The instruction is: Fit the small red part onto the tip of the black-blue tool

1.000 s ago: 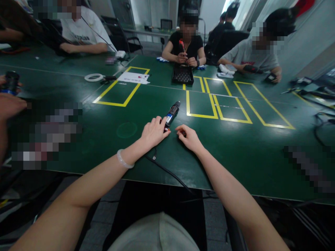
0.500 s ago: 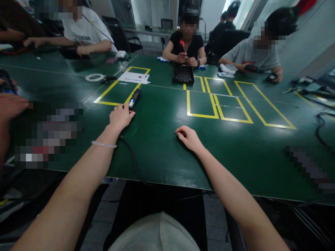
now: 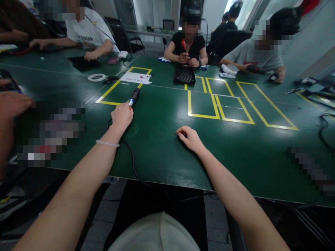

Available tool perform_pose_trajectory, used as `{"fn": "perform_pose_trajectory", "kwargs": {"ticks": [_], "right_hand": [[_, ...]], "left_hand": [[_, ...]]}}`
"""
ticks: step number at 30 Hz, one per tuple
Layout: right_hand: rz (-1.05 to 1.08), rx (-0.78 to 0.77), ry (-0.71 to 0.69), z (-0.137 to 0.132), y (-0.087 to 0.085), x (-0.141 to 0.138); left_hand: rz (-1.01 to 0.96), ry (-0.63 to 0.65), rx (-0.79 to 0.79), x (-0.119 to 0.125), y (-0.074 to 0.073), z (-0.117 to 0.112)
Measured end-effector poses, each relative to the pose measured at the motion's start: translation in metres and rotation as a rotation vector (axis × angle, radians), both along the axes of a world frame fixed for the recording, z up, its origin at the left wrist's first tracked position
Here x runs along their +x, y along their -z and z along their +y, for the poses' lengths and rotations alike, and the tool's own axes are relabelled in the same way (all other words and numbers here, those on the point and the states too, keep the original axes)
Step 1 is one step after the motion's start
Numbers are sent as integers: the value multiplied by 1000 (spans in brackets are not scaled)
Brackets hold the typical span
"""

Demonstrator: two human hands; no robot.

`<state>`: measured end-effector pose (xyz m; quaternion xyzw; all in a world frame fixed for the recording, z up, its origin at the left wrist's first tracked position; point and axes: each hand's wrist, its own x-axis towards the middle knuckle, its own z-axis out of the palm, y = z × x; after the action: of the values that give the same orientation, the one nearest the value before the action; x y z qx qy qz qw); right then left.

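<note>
My left hand [image 3: 122,116] is closed around a black corded electric screwdriver [image 3: 133,97] with a blue and silver band. Its front end points away from me, toward the yellow-taped rectangle, and its handle is mostly hidden in my fist. A black cable [image 3: 132,157] runs from beneath my left wrist to the near table edge. To the right, my right hand [image 3: 190,138] rests on the green table [image 3: 162,157] with its fingers curled in. Whatever lies under those fingers, if anything, is hidden.
Yellow tape rectangles [image 3: 204,115] mark the table. Beyond them are a black tray [image 3: 184,75], a white sheet [image 3: 134,78] and a white cable coil [image 3: 97,77]. Several people sit around the table; one person's hand [image 3: 15,103] is close at the left. Dark cables [image 3: 323,129] lie at the right.
My left hand has turned and closed more fully around the electric screwdriver, whose front end has shifted slightly toward me. My right hand has stayed in place.
</note>
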<state>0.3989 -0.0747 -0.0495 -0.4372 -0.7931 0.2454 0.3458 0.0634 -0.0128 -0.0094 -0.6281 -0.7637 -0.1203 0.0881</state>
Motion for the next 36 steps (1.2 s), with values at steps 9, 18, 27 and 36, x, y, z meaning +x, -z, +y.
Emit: {"fn": "perform_pose_trajectory", "kwargs": {"ticks": [9, 18, 27, 36], "right_hand": [[312, -129, 52, 4, 1, 1], [312, -128, -104, -5, -8, -7], [301, -197, -150, -9, -10, -10], [498, -345, -79, -1, -3, -8]], "left_hand": [[-337, 359, 41, 29, -11, -8], [-927, 947, -516, 104, -7, -44], [-1004, 987, -545, 111, 0, -54], [-560, 1042, -162, 114, -7, -61]]}}
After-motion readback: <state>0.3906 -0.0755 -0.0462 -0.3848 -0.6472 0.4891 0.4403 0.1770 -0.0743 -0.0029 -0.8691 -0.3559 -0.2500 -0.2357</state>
